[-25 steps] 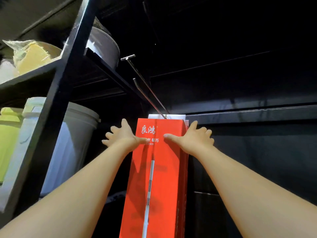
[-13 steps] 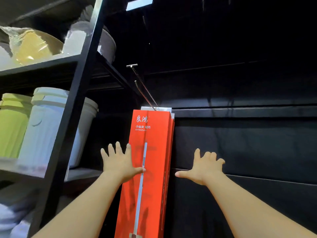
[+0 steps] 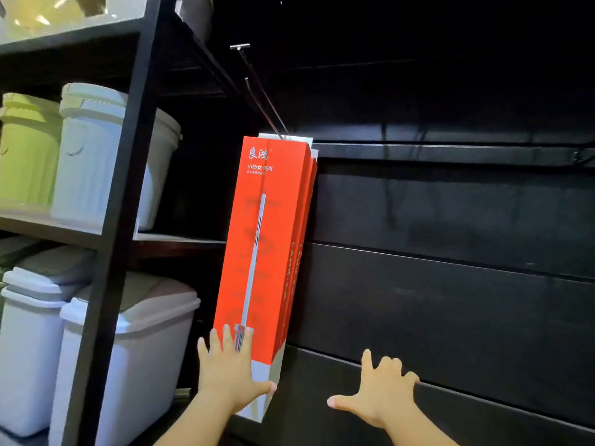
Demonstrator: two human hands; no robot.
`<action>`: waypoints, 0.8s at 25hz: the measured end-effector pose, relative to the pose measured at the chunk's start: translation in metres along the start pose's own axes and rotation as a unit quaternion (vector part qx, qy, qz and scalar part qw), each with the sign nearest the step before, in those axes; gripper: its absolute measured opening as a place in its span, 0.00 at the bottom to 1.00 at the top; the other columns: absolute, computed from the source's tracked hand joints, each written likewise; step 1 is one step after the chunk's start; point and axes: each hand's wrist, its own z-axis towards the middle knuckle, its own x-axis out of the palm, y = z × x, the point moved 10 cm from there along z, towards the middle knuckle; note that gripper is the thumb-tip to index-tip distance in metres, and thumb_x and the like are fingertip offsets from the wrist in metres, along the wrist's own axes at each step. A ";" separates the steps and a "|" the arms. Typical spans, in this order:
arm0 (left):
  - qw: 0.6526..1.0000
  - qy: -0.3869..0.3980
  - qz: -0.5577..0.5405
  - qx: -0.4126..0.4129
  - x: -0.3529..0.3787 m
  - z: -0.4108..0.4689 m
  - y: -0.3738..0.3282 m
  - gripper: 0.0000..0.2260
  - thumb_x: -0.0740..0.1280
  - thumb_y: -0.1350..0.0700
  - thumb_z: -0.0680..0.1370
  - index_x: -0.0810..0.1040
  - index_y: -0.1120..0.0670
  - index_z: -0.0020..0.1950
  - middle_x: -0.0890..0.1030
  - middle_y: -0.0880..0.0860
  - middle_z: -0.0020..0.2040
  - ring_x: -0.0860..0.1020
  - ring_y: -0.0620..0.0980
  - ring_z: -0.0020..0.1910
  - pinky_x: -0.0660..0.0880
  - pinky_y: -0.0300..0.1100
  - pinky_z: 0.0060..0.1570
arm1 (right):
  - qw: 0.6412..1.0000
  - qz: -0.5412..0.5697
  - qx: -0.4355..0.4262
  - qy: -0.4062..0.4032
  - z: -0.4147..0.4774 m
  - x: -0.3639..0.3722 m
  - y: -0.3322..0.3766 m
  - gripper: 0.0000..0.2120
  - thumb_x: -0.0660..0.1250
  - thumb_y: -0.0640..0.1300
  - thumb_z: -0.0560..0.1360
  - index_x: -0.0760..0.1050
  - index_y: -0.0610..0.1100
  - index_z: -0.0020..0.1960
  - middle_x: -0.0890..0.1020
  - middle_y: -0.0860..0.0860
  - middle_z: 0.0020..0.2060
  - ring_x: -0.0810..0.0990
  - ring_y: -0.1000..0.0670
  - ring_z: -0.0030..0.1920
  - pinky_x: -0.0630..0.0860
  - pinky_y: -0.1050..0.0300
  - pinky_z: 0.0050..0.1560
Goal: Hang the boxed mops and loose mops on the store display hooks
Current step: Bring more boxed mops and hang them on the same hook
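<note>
dark wall point(image 3: 450, 284) behind box point(image 3: 267, 236); left hand point(image 3: 231, 378) flat on box, right hand point(image 3: 380, 400) spread beside box, both grips apart; shove could unhook it.

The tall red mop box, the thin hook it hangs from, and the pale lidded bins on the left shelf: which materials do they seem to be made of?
The tall red mop box looks like printed cardboard with a slight sheen: sharp folded edges, flat panels. The thin display hook seems to be bare metal wire, since it glints. The pale lidded bins appear to be matte moulded plastic, with rounded rims and ribbed walls.
</note>
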 end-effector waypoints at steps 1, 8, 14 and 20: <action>1.000 0.010 0.003 0.000 0.012 -0.009 -0.006 0.51 0.55 0.23 0.69 0.37 0.50 0.80 0.42 0.63 0.80 0.42 0.67 0.78 0.41 0.65 0.73 | 1.000 0.000 -0.002 0.013 -0.005 0.016 -0.005 0.59 0.55 0.80 0.62 0.41 0.46 0.79 0.60 0.40 0.74 0.56 0.39 0.74 0.58 0.34 0.68; 0.998 0.067 -0.002 -0.011 0.092 -0.069 -0.044 0.51 0.55 0.22 0.68 0.40 0.48 0.80 0.44 0.62 0.80 0.44 0.65 0.78 0.42 0.63 0.74 | 0.997 0.001 -0.034 0.074 -0.033 0.110 -0.053 0.57 0.54 0.80 0.64 0.42 0.46 0.79 0.60 0.41 0.74 0.57 0.38 0.73 0.58 0.35 0.68; 0.986 0.165 -0.019 -0.024 0.208 -0.167 -0.094 0.49 0.54 0.23 0.69 0.41 0.48 0.80 0.47 0.59 0.80 0.46 0.62 0.79 0.45 0.61 0.75 | 0.985 -0.004 -0.047 0.166 -0.085 0.236 -0.118 0.58 0.52 0.81 0.63 0.43 0.45 0.79 0.61 0.40 0.74 0.58 0.38 0.73 0.58 0.35 0.68; 0.956 0.277 -0.060 -0.080 0.319 -0.311 -0.121 0.49 0.58 0.23 0.68 0.47 0.47 0.80 0.50 0.56 0.81 0.49 0.61 0.78 0.50 0.61 0.74 | 0.966 0.058 -0.083 0.239 -0.169 0.360 -0.151 0.55 0.54 0.80 0.63 0.48 0.47 0.79 0.64 0.43 0.71 0.62 0.40 0.71 0.63 0.41 0.65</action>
